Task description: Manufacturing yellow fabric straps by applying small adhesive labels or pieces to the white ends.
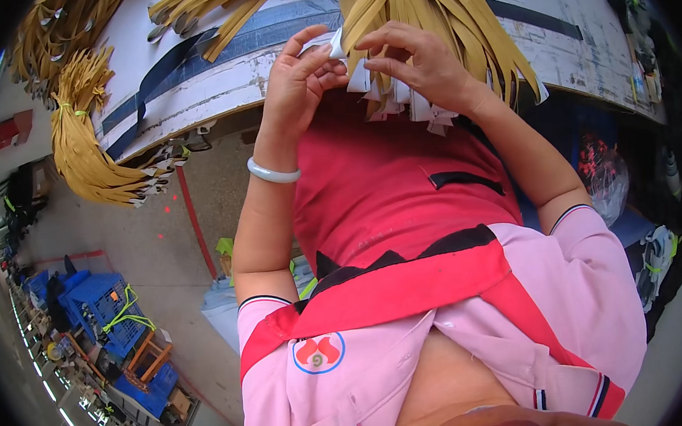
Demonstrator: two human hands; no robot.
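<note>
A thick bundle of flat tan straps [429, 14] with white ends spills over the near edge of the table in front of me. My left hand [298, 80] pinches the white end [336, 43] of one strap between thumb and forefinger, its other fingers curled below. On the bundle's other side, my right hand [417, 63] is bent over the straps close to that same end. Its thumb and forefinger are apart, with nothing visible gripped between them. Several white strap ends [412, 102] hang below the right hand, over my red apron [386, 177].
Another tied tan bundle [83, 145] hangs off the table's left edge, with more straps [54, 27] behind it. A dark band [162, 71] crosses the worn white tabletop [227, 86]. Blue crates [108, 307] stand on the floor at left; a clear plastic bag [607, 180] is at right.
</note>
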